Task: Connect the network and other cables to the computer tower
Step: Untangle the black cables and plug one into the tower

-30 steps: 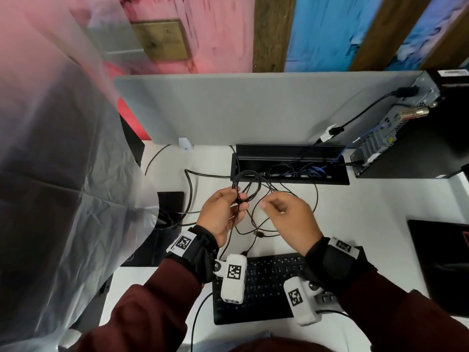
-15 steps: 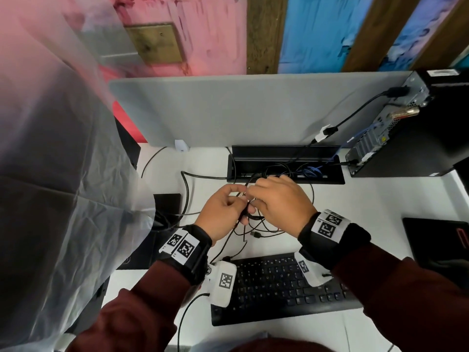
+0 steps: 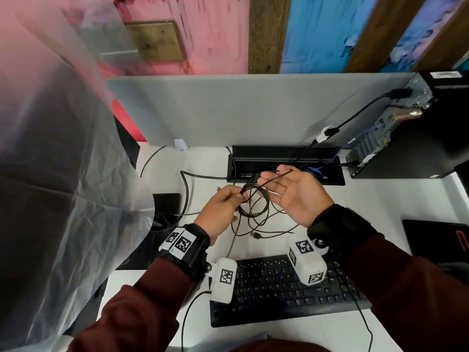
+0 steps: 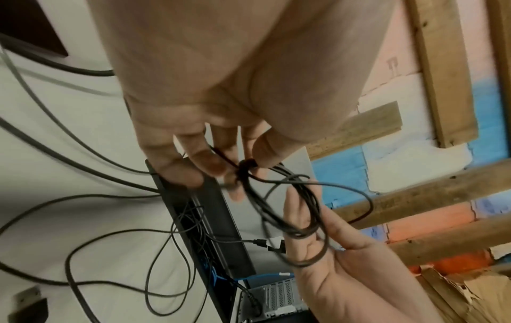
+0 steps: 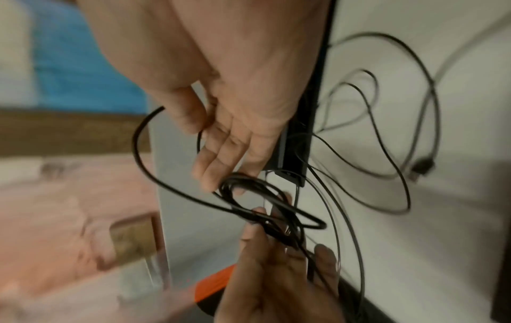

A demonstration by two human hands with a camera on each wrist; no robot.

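Note:
A thin black cable coil (image 3: 253,201) hangs between my hands above the white desk (image 3: 368,199). My left hand (image 3: 225,207) pinches the coil where a tie binds it (image 4: 246,166). My right hand (image 3: 294,191) lies palm up to the right with straight fingers, a strand (image 3: 276,175) draped across them; loops of the coil (image 4: 304,231) pass around those fingers. A loose USB plug (image 3: 256,235) lies on the desk below the coil. The black computer tower (image 3: 411,138) stands at the back right, its port side facing left, with cables plugged in.
A black cable box (image 3: 286,156) is sunk in the desk behind the hands, against a grey divider panel (image 3: 253,110). A black keyboard (image 3: 274,293) lies near me. A translucent plastic sheet (image 3: 50,174) fills the left. A dark pad (image 3: 439,240) sits at the right.
My right hand, earlier palm down over the coil beside the left hand, has turned palm up and drawn to the right, pulling a strand out. The left hand keeps its pinch.

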